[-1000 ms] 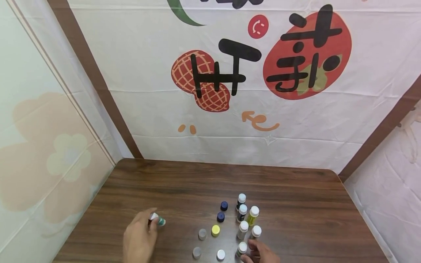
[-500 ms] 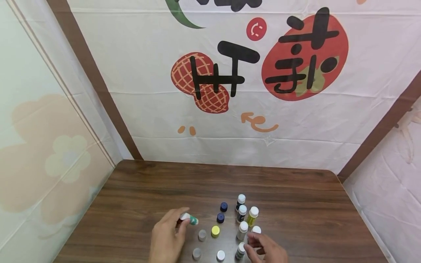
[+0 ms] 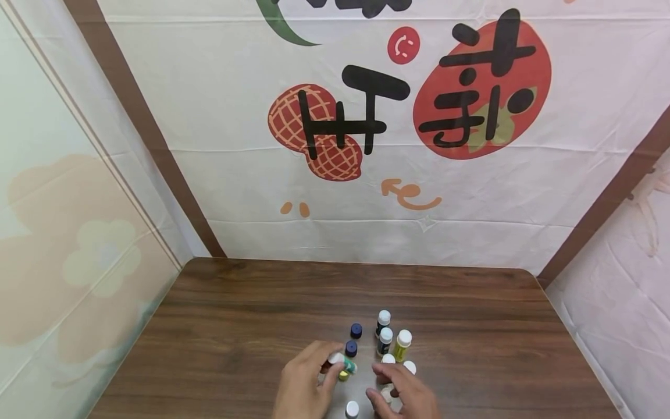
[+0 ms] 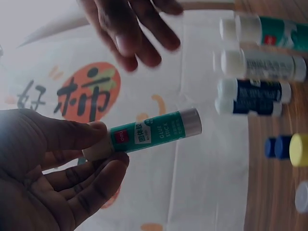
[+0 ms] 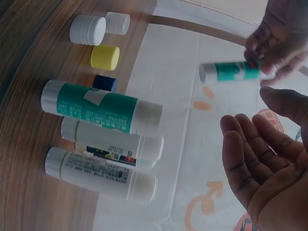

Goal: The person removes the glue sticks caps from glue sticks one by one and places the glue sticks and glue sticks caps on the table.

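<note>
My left hand (image 3: pixel 303 381) pinches a green glue stick (image 4: pixel 156 129) between thumb and fingers, by its white end. The stick is tilted, its clear end pointing right, above the yellow cap (image 3: pixel 343 376). A small gap parts it from my right hand (image 3: pixel 405 391), whose fingers are loosely bent with nothing between them. Another green glue stick (image 5: pixel 91 107) stands upright close to the right hand, which partly hides it in the head view. In the right wrist view the held stick (image 5: pixel 236 71) appears beyond my right fingers.
Several white-topped glue sticks stand at the right, among them a yellow one (image 3: pixel 402 344) and a dark blue one (image 3: pixel 384 342). Blue caps (image 3: pixel 351 348), a white cap (image 3: pixel 352 409) and a clear cap (image 5: pixel 118 22) sit on the wooden table (image 3: pixel 251 302). A printed cloth (image 3: pixel 251 192) hangs behind.
My left hand has carried the green glue stick rightward, from the table's left part to above the caps. My right hand has come off the standing glue sticks and moved slightly left.
</note>
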A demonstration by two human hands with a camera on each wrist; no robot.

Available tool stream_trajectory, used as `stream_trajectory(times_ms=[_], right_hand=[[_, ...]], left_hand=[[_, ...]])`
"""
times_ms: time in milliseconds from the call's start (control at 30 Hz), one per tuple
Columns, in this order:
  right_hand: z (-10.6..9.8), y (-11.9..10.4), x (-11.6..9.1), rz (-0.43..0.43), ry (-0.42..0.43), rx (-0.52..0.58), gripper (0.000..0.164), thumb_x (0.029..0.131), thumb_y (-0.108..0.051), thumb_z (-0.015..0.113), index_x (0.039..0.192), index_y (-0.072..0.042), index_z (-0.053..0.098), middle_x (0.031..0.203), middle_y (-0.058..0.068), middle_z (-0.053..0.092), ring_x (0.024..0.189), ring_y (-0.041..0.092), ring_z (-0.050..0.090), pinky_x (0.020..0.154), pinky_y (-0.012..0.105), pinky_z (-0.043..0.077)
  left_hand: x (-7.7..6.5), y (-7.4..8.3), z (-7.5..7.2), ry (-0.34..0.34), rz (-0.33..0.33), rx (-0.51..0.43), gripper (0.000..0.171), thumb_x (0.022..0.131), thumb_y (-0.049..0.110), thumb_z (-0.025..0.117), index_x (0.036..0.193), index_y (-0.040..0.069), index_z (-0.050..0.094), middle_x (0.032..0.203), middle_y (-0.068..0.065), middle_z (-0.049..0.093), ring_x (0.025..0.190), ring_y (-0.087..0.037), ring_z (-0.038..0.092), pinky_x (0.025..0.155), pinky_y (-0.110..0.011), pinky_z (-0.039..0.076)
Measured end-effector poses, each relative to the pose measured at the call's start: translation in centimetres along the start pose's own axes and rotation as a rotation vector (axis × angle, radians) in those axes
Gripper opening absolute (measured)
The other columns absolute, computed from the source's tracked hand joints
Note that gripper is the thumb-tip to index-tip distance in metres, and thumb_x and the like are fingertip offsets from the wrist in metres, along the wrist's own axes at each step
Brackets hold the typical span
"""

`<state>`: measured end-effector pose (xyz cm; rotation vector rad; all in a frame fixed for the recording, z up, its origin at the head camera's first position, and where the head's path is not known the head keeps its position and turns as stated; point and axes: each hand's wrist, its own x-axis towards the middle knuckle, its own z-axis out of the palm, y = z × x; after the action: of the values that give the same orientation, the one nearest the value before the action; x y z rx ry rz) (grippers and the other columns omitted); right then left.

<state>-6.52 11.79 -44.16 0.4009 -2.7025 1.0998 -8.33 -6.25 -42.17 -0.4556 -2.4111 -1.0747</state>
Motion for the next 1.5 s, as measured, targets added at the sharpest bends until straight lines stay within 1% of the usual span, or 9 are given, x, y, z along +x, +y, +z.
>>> stream_trajectory(times_ms=[167,267,400,533,700,1000,1233,1367,1500], right_hand=[[0.9,0.5,0.0,-0.156,0.128,-0.108,0.039,0.077,-0.039,0.067,0.109,-0.016,0.062,0.099,-0.01,0.062,0.082,0.003,0.059,0.065,0.025,0.049],[1.4,0.8,0.1,-0.237,0.185,-0.12,0.04,0.073,-0.031,0.073,0.11,-0.016,0.063,0.1,-0.009,0.064,0.084,0.006,0.06,0.067,0.026,0.049],[1.6,1.1,0.2,-0.329,0.213,-0.086,0.038,0.072,-0.024,0.074,0.108,-0.015,0.064,0.097,-0.01,0.065,0.081,0.004,0.06,0.066,0.023,0.048],[1.5,1.1,0.3,-0.353,0.217,-0.1,0.032,0.073,-0.022,0.073,0.103,-0.013,0.066,0.093,-0.009,0.066,0.08,0.003,0.06,0.066,0.024,0.048],[1.2,0.6,0.2,-0.292,0.206,-0.12,0.027,0.076,-0.027,0.071,0.1,-0.017,0.066,0.09,-0.011,0.066,0.078,0.002,0.06,0.064,0.025,0.049],[0.9,0.4,0.2,-0.214,0.198,-0.103,0.023,0.077,-0.032,0.069,0.097,-0.02,0.066,0.085,-0.012,0.065,0.073,0.002,0.059,0.057,0.022,0.048],[0.8,0.7,-0.1,-0.077,0.246,-0.133,0.032,0.071,-0.029,0.075,0.099,-0.016,0.066,0.083,-0.01,0.065,0.071,0.0,0.058,0.057,0.022,0.048],[0.6,1.1,0.0,0.015,0.26,-0.036,0.032,0.069,-0.019,0.077,0.098,-0.016,0.064,0.083,-0.012,0.064,0.071,-0.002,0.057,0.059,0.021,0.049],[0.4,1.5,0.1,0.064,0.322,0.036,0.036,0.066,-0.01,0.078,0.098,-0.012,0.062,0.081,-0.009,0.065,0.068,-0.003,0.057,0.058,0.019,0.049]], left_hand=[[-0.1,0.6,0.3,-0.017,0.118,-0.071,0.03,0.069,0.003,0.074,0.097,0.011,0.066,0.086,0.005,0.062,0.068,0.002,0.055,0.057,-0.012,0.045],[-0.3,1.1,0.3,-0.062,0.129,-0.117,0.027,0.073,0.005,0.071,0.099,0.009,0.065,0.088,0.003,0.062,0.069,0.002,0.055,0.058,-0.011,0.045],[-0.5,1.6,0.5,-0.08,0.141,-0.178,0.025,0.075,0.006,0.07,0.099,0.008,0.065,0.088,0.003,0.062,0.069,0.003,0.054,0.058,-0.008,0.043],[-0.6,1.8,0.8,-0.028,0.199,-0.203,0.026,0.073,0.006,0.071,0.098,0.009,0.065,0.086,0.005,0.062,0.068,0.004,0.053,0.058,-0.007,0.042],[-0.6,1.9,1.0,0.034,0.227,-0.199,0.028,0.071,0.005,0.073,0.097,0.012,0.065,0.085,0.006,0.061,0.067,0.003,0.052,0.057,-0.008,0.042],[-0.4,1.8,0.5,0.105,0.186,-0.184,0.029,0.067,0.005,0.076,0.094,0.01,0.066,0.079,0.005,0.061,0.062,0.002,0.054,0.054,-0.008,0.043],[0.4,0.3,-1.0,0.12,0.041,-0.049,0.029,0.064,0.005,0.078,0.089,0.012,0.067,0.078,0.008,0.061,0.063,0.003,0.053,0.055,-0.007,0.042],[0.6,-0.7,-1.4,0.134,0.001,0.003,0.029,0.062,0.004,0.079,0.087,0.011,0.068,0.075,0.009,0.06,0.062,0.004,0.052,0.055,-0.008,0.043],[0.9,-1.6,-1.6,0.167,0.028,0.016,0.029,0.06,0.001,0.08,0.085,0.009,0.068,0.073,0.008,0.058,0.061,0.004,0.051,0.055,-0.007,0.043]])
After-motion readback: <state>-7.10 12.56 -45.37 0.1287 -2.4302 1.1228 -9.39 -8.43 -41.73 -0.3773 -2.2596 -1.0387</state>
